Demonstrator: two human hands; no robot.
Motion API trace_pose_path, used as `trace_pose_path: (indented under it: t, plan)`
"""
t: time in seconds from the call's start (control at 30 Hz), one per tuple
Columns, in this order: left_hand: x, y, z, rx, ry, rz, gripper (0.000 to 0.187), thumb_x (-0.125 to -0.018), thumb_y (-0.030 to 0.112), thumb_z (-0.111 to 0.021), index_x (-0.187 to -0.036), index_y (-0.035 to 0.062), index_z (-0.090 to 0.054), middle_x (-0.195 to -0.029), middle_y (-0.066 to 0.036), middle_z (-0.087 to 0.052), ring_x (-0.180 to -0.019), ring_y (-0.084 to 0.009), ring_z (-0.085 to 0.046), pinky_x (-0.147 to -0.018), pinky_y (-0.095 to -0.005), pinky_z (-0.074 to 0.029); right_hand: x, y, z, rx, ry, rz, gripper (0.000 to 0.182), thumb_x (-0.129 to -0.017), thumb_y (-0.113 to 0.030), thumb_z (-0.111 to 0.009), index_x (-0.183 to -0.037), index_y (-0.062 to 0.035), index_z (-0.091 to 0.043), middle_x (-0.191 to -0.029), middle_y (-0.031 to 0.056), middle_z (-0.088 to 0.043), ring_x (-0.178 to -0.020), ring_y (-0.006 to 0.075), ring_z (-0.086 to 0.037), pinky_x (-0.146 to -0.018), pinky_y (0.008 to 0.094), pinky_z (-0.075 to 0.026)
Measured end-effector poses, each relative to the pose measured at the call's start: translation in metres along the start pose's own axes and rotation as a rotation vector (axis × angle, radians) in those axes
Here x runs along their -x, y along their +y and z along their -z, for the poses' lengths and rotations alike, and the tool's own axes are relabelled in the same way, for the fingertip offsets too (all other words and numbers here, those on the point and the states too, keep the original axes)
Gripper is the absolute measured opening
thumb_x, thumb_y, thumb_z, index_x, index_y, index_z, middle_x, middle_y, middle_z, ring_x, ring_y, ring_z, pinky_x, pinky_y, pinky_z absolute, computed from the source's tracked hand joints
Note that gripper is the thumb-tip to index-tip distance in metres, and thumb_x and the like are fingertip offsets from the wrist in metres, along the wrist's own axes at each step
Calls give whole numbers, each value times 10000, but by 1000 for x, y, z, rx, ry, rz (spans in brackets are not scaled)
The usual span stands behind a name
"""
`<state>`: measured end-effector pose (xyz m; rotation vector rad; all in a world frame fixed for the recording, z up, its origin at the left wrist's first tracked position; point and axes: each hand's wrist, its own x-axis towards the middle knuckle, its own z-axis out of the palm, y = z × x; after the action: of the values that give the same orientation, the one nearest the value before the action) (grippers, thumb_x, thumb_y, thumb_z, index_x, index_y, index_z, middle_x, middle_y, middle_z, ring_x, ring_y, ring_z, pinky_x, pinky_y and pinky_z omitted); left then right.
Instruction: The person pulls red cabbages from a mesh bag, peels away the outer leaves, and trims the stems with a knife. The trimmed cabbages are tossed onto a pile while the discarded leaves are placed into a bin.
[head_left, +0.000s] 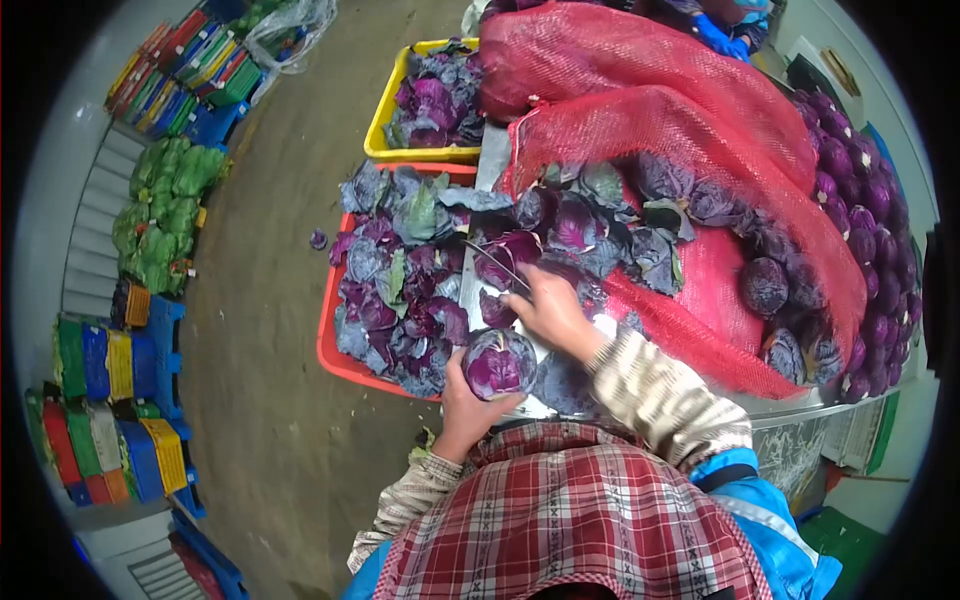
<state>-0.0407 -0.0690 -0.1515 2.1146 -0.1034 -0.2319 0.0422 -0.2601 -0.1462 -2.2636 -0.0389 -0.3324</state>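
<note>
- The bare left hand [468, 412] is cupping a round, purple-red cabbage with pale veins [500, 366] at the near edge of the silvery metal table [495, 155]; its fingers are curving around the near, left side, spread to the cabbage's width.
- The bare right hand [556, 312] is closing its fingers around a thin-bladed metal knife [497, 262], whose handle the grip is mostly hiding; the blade is pointing forward and left, apart from the cabbage.
- For good handling, the left palm should be bearing the weight low, with fingertips staying behind the cutting line; the blade should be working in short, shallow strokes, sparing the firm head.
- The rectangular orange-red plastic crate [345, 375] is standing just left of the cabbage, heaped with loose purple leaves [380, 290], so its rim is probably the edge to watch.
- Dark cabbages and leaves are crowding the table ahead, and the red mesh sack [660, 120] is spreading across its right part, limiting elbow room.
- The grey-brown floor [270, 250] beyond the crate is offering the widest open room, leftward.
</note>
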Motion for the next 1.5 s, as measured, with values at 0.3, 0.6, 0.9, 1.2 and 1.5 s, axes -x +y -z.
trace_pose_path:
  t: [0.3, 0.6, 0.9, 1.2, 1.5]
  plan:
    - [-37, 24, 17, -309, -162, -16, 1080, -507, 441, -884, -1331, -9, -350, -1167, -230, -528, -1049, -385, -568, -885, -429, -476, 49, -14, 27, -374, -298, -244, 290, -867, -206, -629, -1077, -9, -661, -837, 215, -654, -768, 339, -650, -694, 382, -496]
    - [-49, 15, 21, 94, -161, 37, 931, -511, 287, -896, -1243, -16, -407, -1142, -188, -570, -1038, -270, -589, -891, -357, -473, 8, 38, 4, 9, -144, -184, 173, -800, -179, -621, -818, -8, -597, -701, 239, -612, -689, 431, -609, -642, 506, -481]
    - [-29, 25, 15, 98, 13, 189, 1008, -542, 356, -893, -1311, -18, -360, -1071, -223, -601, -966, -315, -627, -838, -387, -500, 67, -24, 20, 19, -237, -57, 374, -909, -291, -561, -1152, -10, -520, -921, 227, -592, -679, 408, -622, -583, 458, -513]
    - [-49, 42, 16, -435, -148, -22, 1056, -531, 383, -858, -1331, -81, -348, -1166, -231, -500, -1067, -375, -527, -862, -435, -470, 68, -26, 20, 96, -364, -83, 598, -941, -338, -499, -1341, 87, -373, -928, 236, -572, -614, 373, -608, -542, 435, -510]
    - [-36, 26, -5, -438, 60, -170, 1004, -524, 438, -850, -1248, -84, -389, -1086, -204, -490, -985, -381, -528, -795, -443, -474, 41, -21, 15, 59, -354, -115, 449, -937, -337, -499, -1093, 76, -582, -750, 257, -631, -636, 399, -631, -560, 467, -507]
